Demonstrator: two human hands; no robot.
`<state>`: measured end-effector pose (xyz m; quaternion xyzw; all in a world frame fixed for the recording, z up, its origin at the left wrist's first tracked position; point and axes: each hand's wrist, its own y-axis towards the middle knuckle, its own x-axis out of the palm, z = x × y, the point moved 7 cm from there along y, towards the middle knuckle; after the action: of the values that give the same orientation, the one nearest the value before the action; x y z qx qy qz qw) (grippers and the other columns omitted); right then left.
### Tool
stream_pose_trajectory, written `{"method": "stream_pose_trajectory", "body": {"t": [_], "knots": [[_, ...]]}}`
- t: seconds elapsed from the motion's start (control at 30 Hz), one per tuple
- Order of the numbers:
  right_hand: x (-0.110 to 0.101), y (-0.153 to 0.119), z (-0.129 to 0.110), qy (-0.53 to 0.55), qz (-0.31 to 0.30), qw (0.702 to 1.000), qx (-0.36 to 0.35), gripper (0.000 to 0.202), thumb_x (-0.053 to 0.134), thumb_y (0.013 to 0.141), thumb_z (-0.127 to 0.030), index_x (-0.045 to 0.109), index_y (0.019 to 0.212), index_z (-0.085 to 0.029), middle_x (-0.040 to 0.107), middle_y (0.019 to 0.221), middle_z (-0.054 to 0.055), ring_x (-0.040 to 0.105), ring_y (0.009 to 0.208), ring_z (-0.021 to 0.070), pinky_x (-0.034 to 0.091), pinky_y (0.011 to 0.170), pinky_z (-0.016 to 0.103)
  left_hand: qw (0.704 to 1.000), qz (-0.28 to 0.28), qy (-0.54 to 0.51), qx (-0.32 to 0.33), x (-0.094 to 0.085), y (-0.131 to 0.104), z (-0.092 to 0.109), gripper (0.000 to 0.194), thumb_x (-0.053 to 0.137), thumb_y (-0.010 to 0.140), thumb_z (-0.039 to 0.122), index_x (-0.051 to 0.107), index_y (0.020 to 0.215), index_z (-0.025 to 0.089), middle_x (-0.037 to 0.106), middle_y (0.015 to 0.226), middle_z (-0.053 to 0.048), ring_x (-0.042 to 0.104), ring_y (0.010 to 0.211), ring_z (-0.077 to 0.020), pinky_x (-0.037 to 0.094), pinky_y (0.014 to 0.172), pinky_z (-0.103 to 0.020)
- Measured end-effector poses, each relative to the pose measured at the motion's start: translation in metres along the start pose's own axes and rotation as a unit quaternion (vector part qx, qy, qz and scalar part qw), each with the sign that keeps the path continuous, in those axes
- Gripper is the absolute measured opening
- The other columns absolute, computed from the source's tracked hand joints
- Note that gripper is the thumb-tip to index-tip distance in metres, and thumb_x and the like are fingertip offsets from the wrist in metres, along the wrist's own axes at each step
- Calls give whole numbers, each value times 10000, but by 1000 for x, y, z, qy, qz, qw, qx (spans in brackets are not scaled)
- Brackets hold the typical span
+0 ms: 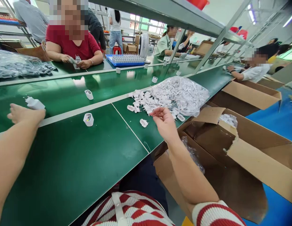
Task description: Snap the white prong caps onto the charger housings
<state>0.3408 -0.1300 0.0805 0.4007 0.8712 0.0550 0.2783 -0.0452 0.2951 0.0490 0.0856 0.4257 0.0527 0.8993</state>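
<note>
At the far left, my left hand (26, 114) reaches over the near edge of the green belt, its fingers apart. Just beyond it lies a white charger plug (35, 103) with its two pins pointing left; the hand hides part of the plug, and I see no grip on it. My right hand (165, 122) pinches a small white plug cap (149, 112) between thumb and fingertips at the near edge of a pile of such caps (160, 99). One loose cap (143, 122) lies left of that hand. An open-ended white charger housing (88, 119) stands on the bench between my hands.
Another housing (89, 94) sits on the belt (65, 91). A clear plastic bag (183, 94) covers much of the cap pile. Open cardboard boxes (259, 157) stand at the right. Across the belt, a person in red (72, 47) handles a plug beside a blue tray (127, 63).
</note>
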Motion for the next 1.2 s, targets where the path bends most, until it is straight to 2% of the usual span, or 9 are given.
{"method": "stream_pose_trajectory", "body": {"t": [0.07,0.2,0.33,0.43,0.57,0.73,0.83,1.0,1.2], "knots": [[18,6,33,-81,-48,995,11,272,609,951,-356,645,1189,-230,734,1223,131,664,1122,314,543,1044,558,987,126,-44,-86,-18,-33,11,778,663,925,326,300,1533,4,259,1667,-253,193,1527,-487,99,1268,-697],[50,3,52,-240,-112,964,-26,341,619,941,-269,747,1245,-185,695,1274,185,588,1235,400,479,1099,599,983,-8,-143,112,10,-107,82,466,550,1019,222,484,1443,40,517,1491,-189,471,1347,-295,305,1241,-488],[71,15,37,-194,-144,966,-91,298,642,868,-229,799,1118,-191,665,1146,152,644,1116,337,513,1074,535,975,-104,-126,152,49,-168,101,609,929,761,355,647,1246,118,670,1269,-157,628,1118,-299,517,1035,-440],[101,33,16,-95,-211,968,-99,367,685,879,-410,791,1160,-200,673,1052,118,673,833,252,590,794,438,966,-157,-116,170,61,-185,99,295,776,867,175,734,1159,163,742,1190,-106,702,1069,-252,566,1004,-380],[151,36,-32,35,-385,922,-18,656,914,707,-569,761,1228,-200,749,884,68,610,623,174,473,534,295,942,-231,-127,206,46,-212,89,364,790,857,177,777,1221,186,781,1197,-81,741,1063,-232,592,991,-331],[185,25,-83,112,-444,889,5,705,1017,542,-554,834,1134,-217,710,747,18,540,568,140,440,498,279,921,-281,-158,218,25,-258,61,625,867,829,279,684,1421,194,765,1272,-112,717,1179,-277,577,1038,-386],[206,21,-73,164,-437,884,29,730,1032,558,-512,833,1220,-277,746,816,22,611,646,174,577,633,344,925,-263,-202,183,24,-264,46,840,965,734,416,626,1465,179,711,1358,-156,686,1214,-310,580,1008,-415],[224,18,-34,224,-416,874,113,675,996,626,-608,829,1223,-339,803,1148,69,749,890,234,690,849,389,910,-263,-260,189,25,-264,45,352,863,872,435,772,1131,214,770,1139,-99,689,1070,-270,549,971,-409],[219,22,-35,237,-398,882,87,698,996,666,-560,775,1293,-347,771,1165,45,765,928,203,690,832,317,929,-189,-281,147,20,-256,34,424,877,846,350,756,1228,213,752,1221,-109,676,1148,-277,562,1007,-409]]}}
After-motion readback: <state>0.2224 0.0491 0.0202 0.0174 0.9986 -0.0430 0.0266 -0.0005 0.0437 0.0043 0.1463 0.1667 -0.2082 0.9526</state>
